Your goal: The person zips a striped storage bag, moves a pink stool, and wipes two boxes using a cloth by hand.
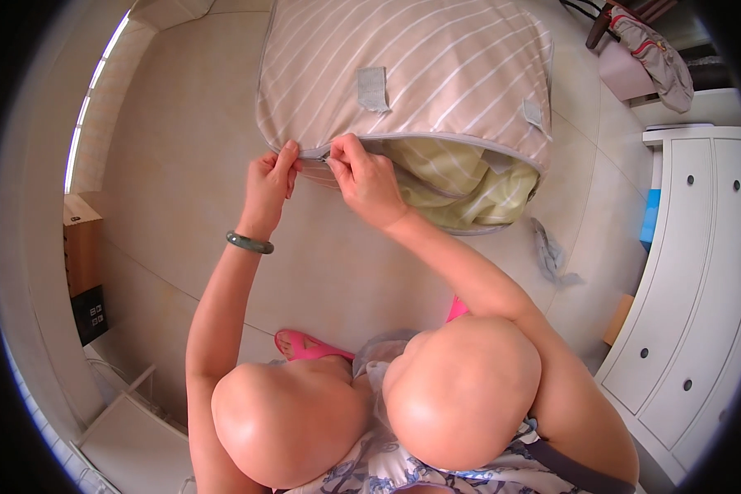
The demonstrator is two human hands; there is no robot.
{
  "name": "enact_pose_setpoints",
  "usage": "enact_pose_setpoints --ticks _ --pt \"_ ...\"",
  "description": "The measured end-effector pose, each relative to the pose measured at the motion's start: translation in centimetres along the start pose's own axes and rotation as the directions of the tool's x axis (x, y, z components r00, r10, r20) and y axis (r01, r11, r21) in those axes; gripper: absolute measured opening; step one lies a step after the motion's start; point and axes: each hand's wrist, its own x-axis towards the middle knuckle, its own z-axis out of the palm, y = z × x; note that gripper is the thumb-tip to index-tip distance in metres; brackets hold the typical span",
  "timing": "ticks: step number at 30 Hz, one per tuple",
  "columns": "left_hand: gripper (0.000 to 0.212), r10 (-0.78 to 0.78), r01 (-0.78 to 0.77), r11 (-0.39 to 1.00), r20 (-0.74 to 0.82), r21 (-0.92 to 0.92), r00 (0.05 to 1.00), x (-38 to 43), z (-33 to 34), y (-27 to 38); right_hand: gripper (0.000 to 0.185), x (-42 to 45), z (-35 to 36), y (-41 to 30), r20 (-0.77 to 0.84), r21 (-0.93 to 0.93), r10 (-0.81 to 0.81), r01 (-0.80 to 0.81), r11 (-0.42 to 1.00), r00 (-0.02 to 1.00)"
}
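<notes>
A large beige fabric storage bag with white stripes [432, 74] stands on the floor in front of me, its zipped opening facing me. My left hand [275, 179] pinches the zipper edge at the bag's left corner between thumb and fingers; a dark green bangle is on that wrist. My right hand [367, 179] grips the zipper pull [323, 159] close beside it; the fingertips partly cover the pull. Right of that hand the opening gapes, and yellow-green striped fabric [488, 185] shows inside. Two grey fabric patches are on the bag's top.
A crumpled grey cloth strip [549, 253] lies on the tiled floor right of the bag. A white chest of drawers [673, 265] stands at the right. At the left are a wooden box [83, 247] and a white rack [129, 438]. My knees and pink slippers are below.
</notes>
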Motion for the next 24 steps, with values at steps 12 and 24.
enact_pose_setpoints --ticks 12,24 --pt "0.029 0.704 -0.743 0.142 0.461 0.654 0.54 -1.5 4.6 8.4 0.034 -16.8 -9.0 4.9 0.6 0.349 0.768 -0.937 -0.003 0.222" --pt "0.02 0.564 -0.88 -0.219 0.791 0.421 0.238 1.4 15.1 9.9 0.039 -15.3 -9.3 6.5 0.331 0.699 0.831 -0.707 0.103 0.448"
